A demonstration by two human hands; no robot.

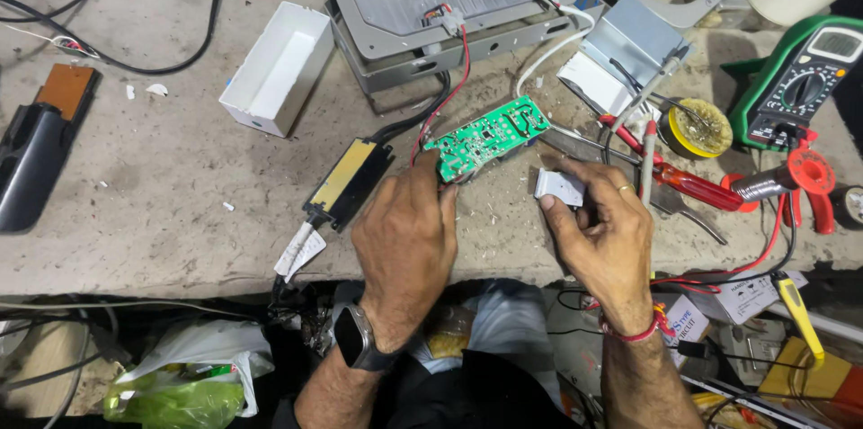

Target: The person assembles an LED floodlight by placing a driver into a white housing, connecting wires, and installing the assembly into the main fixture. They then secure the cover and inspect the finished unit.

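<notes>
Head view: the left hand (406,236), at six o'clock on the bench (162,204), is curled with fingertips pinching the near edge of the green board (488,136), which lies tilted just past it at twelve o'clock, red and black wires running up to the grey housing (449,11). The right hand (607,236), at four o'clock from the board, grips a small white part (559,186) between thumb and fingers. A black-and-yellow module (346,182) lies at nine o'clock from the left hand, a white box (279,67) at eleven. A red screwdriver (683,182), solder reel (791,182) and green meter (800,83) sit at two o'clock from the right hand.
</notes>
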